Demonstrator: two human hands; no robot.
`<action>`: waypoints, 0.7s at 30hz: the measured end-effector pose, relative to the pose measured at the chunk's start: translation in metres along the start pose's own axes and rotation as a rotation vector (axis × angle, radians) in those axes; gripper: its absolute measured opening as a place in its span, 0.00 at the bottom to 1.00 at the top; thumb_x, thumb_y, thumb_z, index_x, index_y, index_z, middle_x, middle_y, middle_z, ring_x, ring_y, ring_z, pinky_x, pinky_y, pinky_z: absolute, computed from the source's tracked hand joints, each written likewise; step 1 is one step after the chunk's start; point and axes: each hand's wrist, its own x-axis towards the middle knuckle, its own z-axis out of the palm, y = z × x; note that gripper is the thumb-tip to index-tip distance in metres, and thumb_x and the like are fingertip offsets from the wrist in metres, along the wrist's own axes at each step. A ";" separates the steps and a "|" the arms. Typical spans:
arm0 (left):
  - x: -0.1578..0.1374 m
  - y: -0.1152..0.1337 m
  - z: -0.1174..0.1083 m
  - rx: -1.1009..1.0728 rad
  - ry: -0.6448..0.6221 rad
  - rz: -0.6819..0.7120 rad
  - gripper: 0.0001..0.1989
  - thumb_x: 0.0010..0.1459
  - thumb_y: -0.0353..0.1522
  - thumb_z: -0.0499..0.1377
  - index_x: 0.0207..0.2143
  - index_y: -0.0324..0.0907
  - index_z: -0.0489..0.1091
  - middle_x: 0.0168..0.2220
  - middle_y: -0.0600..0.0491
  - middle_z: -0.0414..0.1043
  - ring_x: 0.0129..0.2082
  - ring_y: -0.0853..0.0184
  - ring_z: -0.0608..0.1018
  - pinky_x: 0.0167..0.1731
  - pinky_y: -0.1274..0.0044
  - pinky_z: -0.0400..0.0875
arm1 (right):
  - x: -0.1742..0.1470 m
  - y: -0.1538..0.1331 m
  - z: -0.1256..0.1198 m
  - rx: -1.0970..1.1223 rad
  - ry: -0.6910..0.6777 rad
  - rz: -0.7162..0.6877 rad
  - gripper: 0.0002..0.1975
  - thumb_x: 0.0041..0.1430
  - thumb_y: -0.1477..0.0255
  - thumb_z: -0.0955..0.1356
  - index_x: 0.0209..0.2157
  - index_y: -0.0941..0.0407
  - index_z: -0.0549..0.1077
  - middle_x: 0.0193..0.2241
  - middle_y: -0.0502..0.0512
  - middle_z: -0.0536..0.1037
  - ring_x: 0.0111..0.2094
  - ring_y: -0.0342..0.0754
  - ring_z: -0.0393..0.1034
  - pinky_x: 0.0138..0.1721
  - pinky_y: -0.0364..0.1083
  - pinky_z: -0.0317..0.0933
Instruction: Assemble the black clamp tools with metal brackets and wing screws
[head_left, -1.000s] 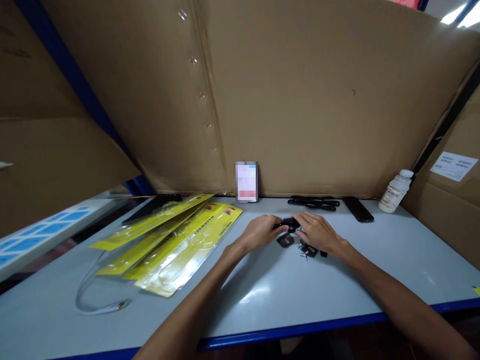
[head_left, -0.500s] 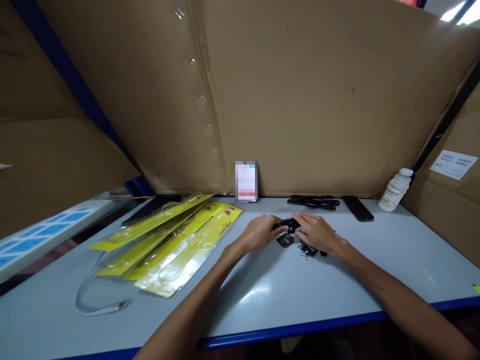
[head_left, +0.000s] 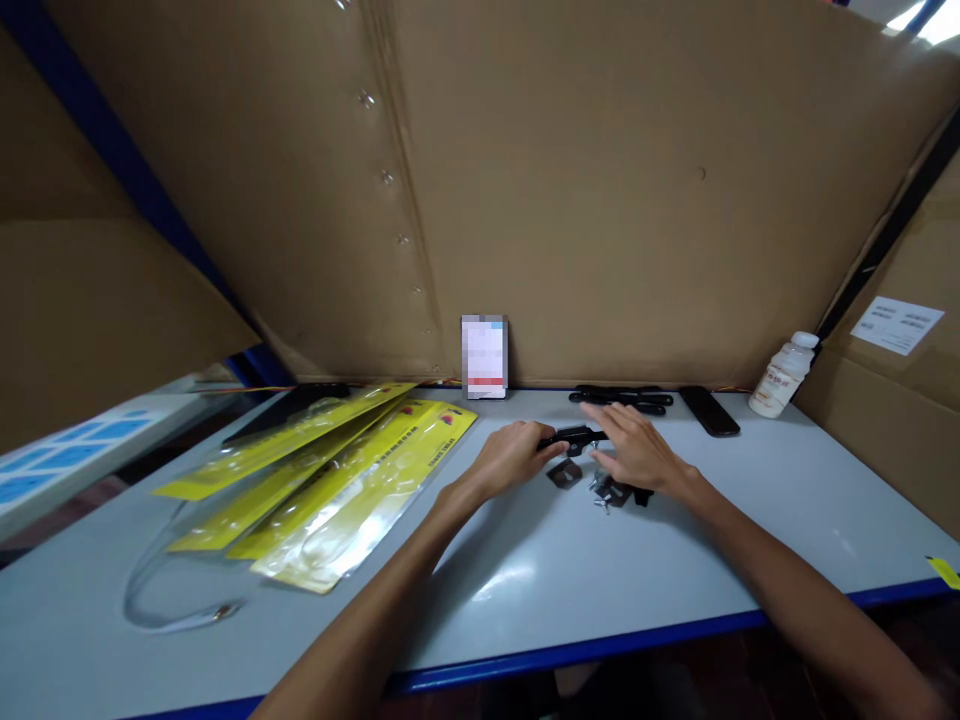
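My left hand [head_left: 514, 455] is closed around one end of a slim black bar-like part [head_left: 576, 437], held just above the table. At its other end is my right hand [head_left: 637, 448], thumb and fingers apart; whether a fingertip touches the bar I cannot tell. Under the hands lies a small dark flat plate [head_left: 565, 473] with a slot. Beside it, below my right hand, are small silvery screws [head_left: 602, 505] and another dark plate [head_left: 616, 494], partly covered.
Yellow blister packages [head_left: 375, 480] fan out on the left, near a grey cable [head_left: 135, 590]. Toward the back stand a blurred screen [head_left: 484, 360] and a white bottle [head_left: 784, 375]. Several black bars [head_left: 622, 400] and a dark phone [head_left: 709, 410] lie near the cardboard wall [head_left: 562, 200].
My right hand has loosened from the black bar, its fingers spreading and lifting. My left hand keeps its hold. The whole view has shifted slightly.
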 end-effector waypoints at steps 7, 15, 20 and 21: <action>0.002 -0.014 -0.008 0.028 0.065 -0.076 0.21 0.66 0.45 0.49 0.33 0.42 0.74 0.28 0.48 0.74 0.30 0.62 0.76 0.26 0.75 0.50 | -0.002 0.024 0.004 0.120 0.193 0.425 0.09 0.61 0.76 0.64 0.35 0.56 0.77 0.30 0.53 0.78 0.31 0.47 0.71 0.36 0.45 0.63; 0.006 -0.018 -0.008 0.023 0.074 -0.120 0.21 0.65 0.46 0.49 0.34 0.42 0.75 0.28 0.48 0.74 0.29 0.62 0.74 0.26 0.75 0.50 | 0.007 0.004 0.027 -0.031 -0.196 0.438 0.09 0.62 0.67 0.69 0.41 0.54 0.78 0.38 0.57 0.80 0.38 0.51 0.75 0.35 0.44 0.61; 0.006 -0.017 -0.009 0.003 0.079 -0.122 0.21 0.65 0.46 0.49 0.36 0.42 0.75 0.25 0.50 0.72 0.26 0.65 0.72 0.26 0.76 0.49 | 0.011 0.006 0.031 -0.043 -0.190 0.439 0.06 0.60 0.74 0.68 0.35 0.54 0.79 0.38 0.56 0.78 0.38 0.51 0.74 0.36 0.45 0.61; 0.005 -0.017 -0.010 -0.009 0.076 -0.121 0.21 0.65 0.45 0.49 0.36 0.42 0.76 0.25 0.50 0.71 0.26 0.65 0.71 0.26 0.76 0.50 | 0.010 0.008 0.031 -0.032 -0.174 0.438 0.05 0.60 0.74 0.68 0.35 0.54 0.79 0.39 0.57 0.78 0.39 0.50 0.74 0.36 0.44 0.61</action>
